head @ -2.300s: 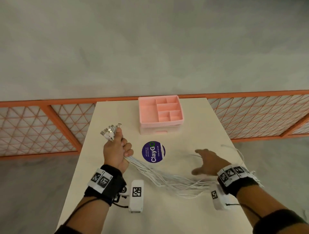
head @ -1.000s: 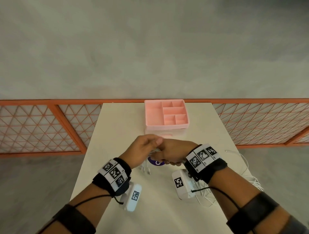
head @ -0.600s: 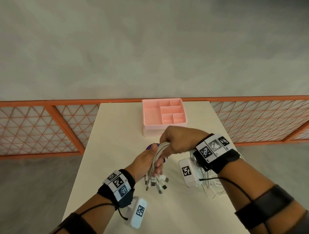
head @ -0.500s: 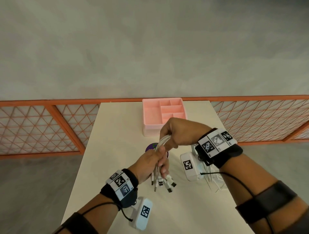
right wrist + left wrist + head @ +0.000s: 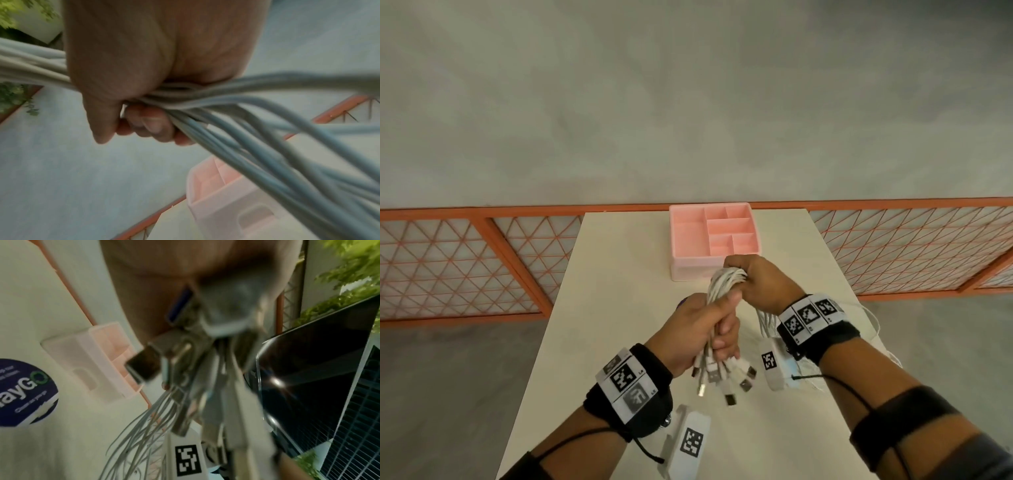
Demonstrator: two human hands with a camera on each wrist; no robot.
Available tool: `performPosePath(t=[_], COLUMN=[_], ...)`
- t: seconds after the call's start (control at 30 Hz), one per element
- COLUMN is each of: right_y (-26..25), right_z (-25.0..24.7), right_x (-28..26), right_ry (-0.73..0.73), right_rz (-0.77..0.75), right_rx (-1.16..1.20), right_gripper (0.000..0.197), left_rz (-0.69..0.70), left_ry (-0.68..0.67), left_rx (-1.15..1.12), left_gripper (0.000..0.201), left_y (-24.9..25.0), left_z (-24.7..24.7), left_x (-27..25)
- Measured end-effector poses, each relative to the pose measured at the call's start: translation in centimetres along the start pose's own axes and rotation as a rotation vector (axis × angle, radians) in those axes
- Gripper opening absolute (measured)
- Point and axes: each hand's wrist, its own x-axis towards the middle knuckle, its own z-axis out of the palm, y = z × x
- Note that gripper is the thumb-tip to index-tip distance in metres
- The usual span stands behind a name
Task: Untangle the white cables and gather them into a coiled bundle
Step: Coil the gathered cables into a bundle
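Note:
A bundle of several white cables (image 5: 722, 284) is held above the cream table (image 5: 619, 260) by both hands. My left hand (image 5: 705, 329) grips the bundle low down, and the USB plugs (image 5: 726, 377) hang out below its fist. My right hand (image 5: 756, 277) grips the same cables higher up, where they bend over in a loop. The right wrist view shows its fingers (image 5: 152, 123) curled round the white cables (image 5: 226, 113). The left wrist view shows blurred plugs (image 5: 144, 365) close to the lens. The loose remainder of the cables (image 5: 767, 318) trails down behind the right wrist.
A pink compartment tray (image 5: 714, 240) stands at the table's far edge, just beyond my right hand. A purple round sticker (image 5: 22, 392) lies on the table under the hands. Orange lattice railings (image 5: 465, 260) flank the table on both sides. A dark laptop screen (image 5: 308, 369) shows in the left wrist view.
My right hand has lifted the cable bundle higher and further toward the tray, bending it into a loop. My left hand keeps its grip with the plugs hanging below.

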Motion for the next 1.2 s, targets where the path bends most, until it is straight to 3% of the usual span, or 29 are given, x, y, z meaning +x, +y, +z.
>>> performPosePath(t=[0.13, 0.23, 0.33, 0.43, 0.5, 0.57, 0.63, 0.73, 0.87, 0.93, 1.0, 1.1, 1.2], right_y=[0.0, -0.6, -1.5, -2.5, -3.2, -4.0, -4.5, -4.7, -3.0, -1.6, -0.6, 0.8, 1.5], right_z=[-0.9, -2.3, -3.1, -3.3, -3.5, -3.7, -4.3, -4.7, -3.9, -2.8, -1.5, 0.4, 2.2], right_x=[0.0, 0.1, 0.0, -0.1, -0.1, -0.2, -0.3, -0.5, 0.1, 0.3, -0.1, -1.0, -1.4], right_ry=[0.065, 0.079, 0.074, 0.082, 0.089, 0.129, 0.192, 0.256, 0.373, 0.382, 0.347, 0.377, 0.346], right_rz=[-0.024, -0.1, -0.163, -0.199, -0.219, -0.259, -0.296, -0.315, -0.152, -0.074, -0.02, 0.043, 0.09], right_rx=[-0.137, -0.261, -0.406, -0.521, -0.595, -0.616, -0.58, -0.488, -0.112, 0.002, 0.043, 0.109, 0.164], right_gripper=[0.038, 0.039, 0.027, 0.022, 0.02, 0.03, 0.038, 0.041, 0.046, 0.036, 0.023, 0.035, 0.034], left_rz=[0.008, 0.012, 0.088, 0.136, 0.122, 0.073, 0.004, -0.022, 0.058, 0.141, 0.233, 0.294, 0.336], left_ry=[0.009, 0.058, 0.119, 0.096, 0.084, 0.072, 0.032, -0.022, -0.104, -0.117, -0.079, 0.068, 0.161], left_rx=[0.119, 0.116, 0.092, 0.081, 0.166, 0.292, 0.293, 0.189, 0.012, -0.048, -0.049, 0.08, 0.147], left_gripper=[0.031, 0.05, 0.064, 0.076, 0.068, 0.044, 0.038, 0.047, 0.051, 0.048, 0.047, 0.051, 0.051], left_y=[-0.4, 0.1, 1.3, 2.7, 2.8, 1.9, 0.6, -0.3, 2.3, 4.2, 5.7, 6.5, 6.3], left_z=[-1.0, -2.2, -3.1, -3.1, -2.5, -1.3, 0.0, 1.9, 4.2, 4.5, 4.1, 3.0, 2.3], left_x=[0.1, 0.2, 0.5, 0.7, 0.7, 0.6, 0.4, -0.1, -0.5, -0.4, -0.2, 0.2, 0.3])
